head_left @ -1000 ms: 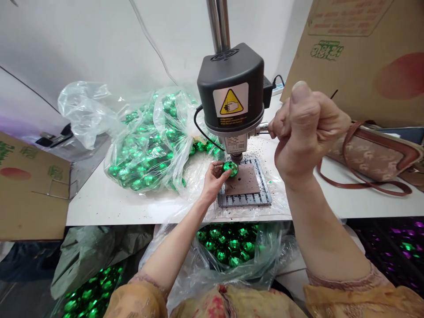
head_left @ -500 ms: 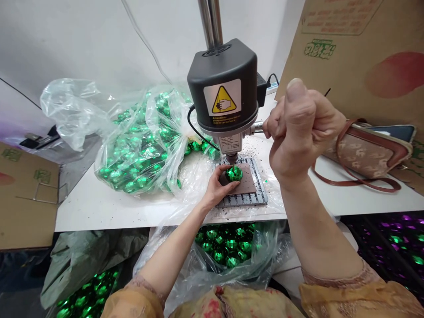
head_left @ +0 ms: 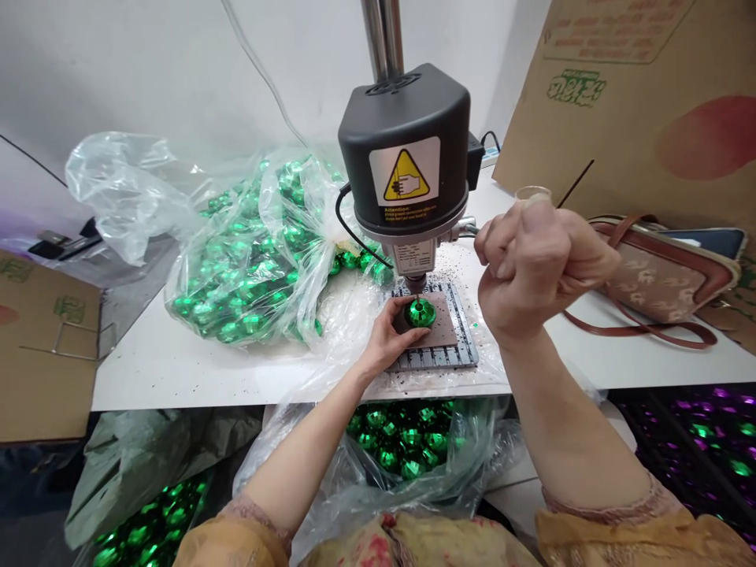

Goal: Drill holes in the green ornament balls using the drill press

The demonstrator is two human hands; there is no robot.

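Note:
A shiny green faceted ball (head_left: 421,313) sits beneath the chuck (head_left: 416,283) of a black bench drill press (head_left: 405,150). My left hand (head_left: 390,335) pinches this ball between thumb and fingers and steadies it on a brown pad (head_left: 446,331). A thin bit reaches down to the ball's top; whether it has entered cannot be made out. On the right, my right hand (head_left: 540,264) is closed in a fist around the press's feed handle, mostly hidden by the fingers. Below the pad lies a slotted grey base plate (head_left: 466,346) sprinkled with dark shavings.
Clear plastic bags of green balls (head_left: 236,276) lie on the white table (head_left: 206,378) to the left. More green balls (head_left: 407,437) fill an open bag below the table edge. A strapped purse (head_left: 667,272) and cardboard box (head_left: 626,102) are at right.
My right hand has come down with the handle, and a dark rod now shows behind it. My left hand stays on the ball. The view has shifted slightly.

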